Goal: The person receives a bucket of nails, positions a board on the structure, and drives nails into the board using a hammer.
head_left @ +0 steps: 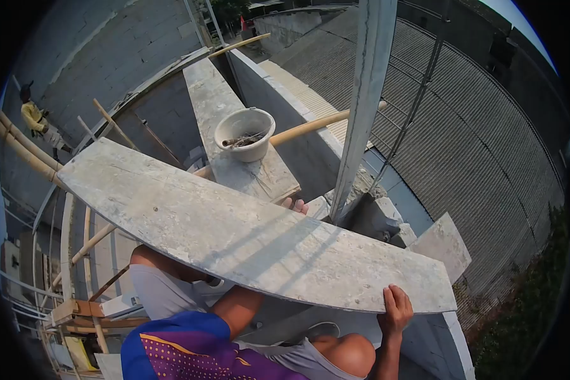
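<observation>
A long, pale, cement-stained board (247, 228) lies across my lap, spanning from upper left to lower right. My right hand (396, 308) is closed on its near edge close to the right end, fingers over the top. From beneath, my left arm reaches under the board, and the fingertips of my left hand (296, 205) curl up at its far edge; the rest of that hand is hidden. Just beyond those fingertips is the end of a second plank (212, 88). On that plank stands a dirty white bucket (252, 152) with dark bits inside.
A tall metal post (363, 101) rises just past the board, beside broken blocks (386, 215). A bamboo pole (310, 126) crosses behind the bucket. Corrugated roofing (462, 120) slopes at right. Scaffold poles (28, 152) stand at left, near another person (35, 117).
</observation>
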`<action>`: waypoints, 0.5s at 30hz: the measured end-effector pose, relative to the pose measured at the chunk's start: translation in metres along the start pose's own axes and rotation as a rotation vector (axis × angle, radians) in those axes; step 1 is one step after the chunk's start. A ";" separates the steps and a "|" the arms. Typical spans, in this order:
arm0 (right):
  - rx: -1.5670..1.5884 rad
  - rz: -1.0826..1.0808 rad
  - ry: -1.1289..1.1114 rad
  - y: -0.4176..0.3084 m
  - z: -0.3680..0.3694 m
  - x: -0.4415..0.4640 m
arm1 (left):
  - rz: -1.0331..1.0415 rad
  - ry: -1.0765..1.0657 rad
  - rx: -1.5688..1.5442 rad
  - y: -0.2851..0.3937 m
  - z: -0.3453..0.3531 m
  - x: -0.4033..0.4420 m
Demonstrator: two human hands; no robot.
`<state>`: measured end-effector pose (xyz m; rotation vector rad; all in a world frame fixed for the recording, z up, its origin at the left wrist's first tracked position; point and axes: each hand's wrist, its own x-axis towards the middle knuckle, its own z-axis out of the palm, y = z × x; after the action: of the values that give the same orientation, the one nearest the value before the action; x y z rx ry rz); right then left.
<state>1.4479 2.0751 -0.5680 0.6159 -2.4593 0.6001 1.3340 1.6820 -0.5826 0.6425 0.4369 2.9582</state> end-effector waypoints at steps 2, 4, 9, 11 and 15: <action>-0.012 0.010 -0.008 0.001 0.019 -0.012 | -0.008 0.133 -0.007 -0.002 -0.019 -0.021; -0.022 0.078 -0.034 0.003 0.040 -0.029 | -0.014 0.291 -0.010 -0.005 -0.041 -0.044; -0.065 0.166 -0.078 0.012 0.080 -0.059 | -0.038 0.704 -0.022 -0.023 -0.096 -0.104; -0.083 0.170 -0.090 0.014 0.090 -0.061 | -0.039 0.843 -0.036 -0.029 -0.112 -0.130; -0.135 0.164 -0.153 0.019 0.104 -0.066 | -0.035 1.034 -0.083 -0.043 -0.135 -0.167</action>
<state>1.4476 2.0551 -0.6912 0.4236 -2.6871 0.4590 1.4297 1.6650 -0.7786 -0.9457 0.3460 2.9972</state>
